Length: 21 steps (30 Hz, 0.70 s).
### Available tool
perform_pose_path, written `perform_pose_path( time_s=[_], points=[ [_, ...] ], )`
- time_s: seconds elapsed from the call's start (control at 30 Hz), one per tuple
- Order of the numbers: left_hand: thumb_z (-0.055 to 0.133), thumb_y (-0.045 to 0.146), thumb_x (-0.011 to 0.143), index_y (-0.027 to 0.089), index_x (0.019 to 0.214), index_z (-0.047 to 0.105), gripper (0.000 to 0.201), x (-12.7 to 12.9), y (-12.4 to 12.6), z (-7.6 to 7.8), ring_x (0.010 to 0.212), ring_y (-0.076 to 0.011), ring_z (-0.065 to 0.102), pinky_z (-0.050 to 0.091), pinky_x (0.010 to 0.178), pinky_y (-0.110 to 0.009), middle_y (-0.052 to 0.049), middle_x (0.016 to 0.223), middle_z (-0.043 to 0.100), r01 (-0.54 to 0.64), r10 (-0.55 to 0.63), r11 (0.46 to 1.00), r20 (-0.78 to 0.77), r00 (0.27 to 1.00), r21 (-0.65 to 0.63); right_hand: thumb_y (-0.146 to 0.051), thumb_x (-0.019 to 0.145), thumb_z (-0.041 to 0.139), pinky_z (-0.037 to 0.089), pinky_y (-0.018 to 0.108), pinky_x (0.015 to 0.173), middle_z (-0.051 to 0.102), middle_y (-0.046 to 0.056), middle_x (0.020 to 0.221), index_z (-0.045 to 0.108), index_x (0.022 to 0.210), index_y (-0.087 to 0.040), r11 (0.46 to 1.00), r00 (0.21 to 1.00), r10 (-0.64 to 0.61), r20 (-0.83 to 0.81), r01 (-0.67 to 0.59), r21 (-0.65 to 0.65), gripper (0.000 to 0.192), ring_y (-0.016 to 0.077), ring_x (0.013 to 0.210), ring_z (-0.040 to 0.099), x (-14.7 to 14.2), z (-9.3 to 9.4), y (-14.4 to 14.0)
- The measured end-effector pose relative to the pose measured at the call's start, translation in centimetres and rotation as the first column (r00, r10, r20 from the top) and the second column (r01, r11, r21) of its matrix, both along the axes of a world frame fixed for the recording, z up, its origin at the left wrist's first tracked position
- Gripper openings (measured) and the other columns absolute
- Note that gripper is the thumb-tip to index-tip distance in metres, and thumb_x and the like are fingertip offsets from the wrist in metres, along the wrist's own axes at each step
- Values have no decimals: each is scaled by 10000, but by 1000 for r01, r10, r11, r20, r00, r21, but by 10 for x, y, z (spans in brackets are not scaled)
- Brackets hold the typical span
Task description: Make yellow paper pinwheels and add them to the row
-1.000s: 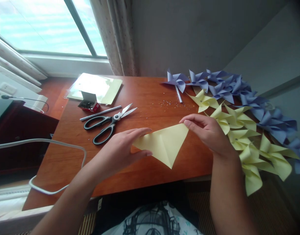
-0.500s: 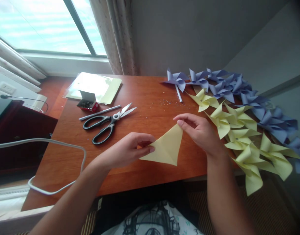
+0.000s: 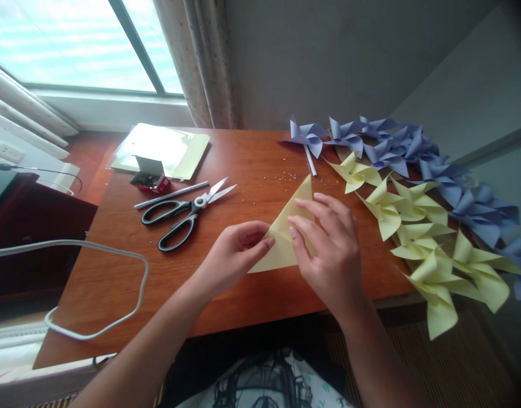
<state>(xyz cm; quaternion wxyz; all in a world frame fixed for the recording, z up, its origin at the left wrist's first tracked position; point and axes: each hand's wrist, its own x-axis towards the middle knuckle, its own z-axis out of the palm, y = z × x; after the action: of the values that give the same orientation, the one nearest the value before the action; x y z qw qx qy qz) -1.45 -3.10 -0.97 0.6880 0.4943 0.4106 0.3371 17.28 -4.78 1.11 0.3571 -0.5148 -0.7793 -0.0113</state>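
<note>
At frame centre, I am pinching the yellow paper triangle [image 3: 281,241] with my left hand [image 3: 235,255]. My right hand [image 3: 328,249] is pressing flat on it, fingers [image 3: 305,226] spread narrowly.

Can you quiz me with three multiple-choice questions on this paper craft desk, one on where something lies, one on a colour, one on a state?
1. Where do the scissors lie?
A. left of the hands
B. on the pinwheels
C. on the windowsill

2. What colour is the folded paper under the hands?
A. purple
B. pale yellow
C. red

3. What are the scissor blades like?
A. shut
B. parted
C. hidden

Answers:
1. A: they rest on the wooden table, left of the left hand.
2. B: it matches the yellow pinwheels, not the purple pinwheels; the right hand presses flat on it.
3. B: the tips visibly fork apart.
</note>
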Motion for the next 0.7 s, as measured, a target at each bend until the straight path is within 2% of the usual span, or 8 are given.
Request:
perform_pose_path(
  time_s=[0.13,0.27,0.4,0.57,0.7],
  points=[
    [712,327,870,154,936,725,186,2,-2,2,814,-183,619,496,733,-254,-48,861,692,15,-15,1000,-16,1000,15,-184,911,640,410,581,1113,673,125,1335,698,1071,-218,1000,996,-11,84,12,-11,174,356,1325,533,-4,-5,-5],
    [712,324,873,151,864,681,175,3,-3,0,813,-180,600,495,747,-261,-28,801,639,19,-18,996,-20,1000,87,-167,907,640,464,540,1084,687,127,1310,697,1112,-183,999,997,34,63,-34,-7,213,336,1289,563,-6,-8,-3],
    [697,322,894,156,887,690,167,3,-4,-1,824,-173,597,490,755,-257,-24,806,636,8,-6,994,-19,1000,113,-149,906,643,496,520,1047,724,134,1231,705,1128,-145,998,998,59,33,-58,-19,231,324,1219,604,-6,-6,-3],
    [713,315,888,160,925,750,164,4,-5,5,838,-165,620,488,746,-232,-37,854,702,-21,20,997,19,1000,75,-148,923,627,515,473,1029,757,112,1132,698,1135,-144,991,993,107,-57,-111,-76,223,277,1126,659,-7,-4,-4],
    [782,278,828,171,894,771,126,7,-7,6,797,-138,637,492,728,-198,-23,827,734,-112,112,994,112,987,-3,-145,928,631,523,444,1009,767,101,1090,706,1104,-150,989,988,103,-115,-114,-91,191,254,1081,679,-8,-5,-5]
  ],
)
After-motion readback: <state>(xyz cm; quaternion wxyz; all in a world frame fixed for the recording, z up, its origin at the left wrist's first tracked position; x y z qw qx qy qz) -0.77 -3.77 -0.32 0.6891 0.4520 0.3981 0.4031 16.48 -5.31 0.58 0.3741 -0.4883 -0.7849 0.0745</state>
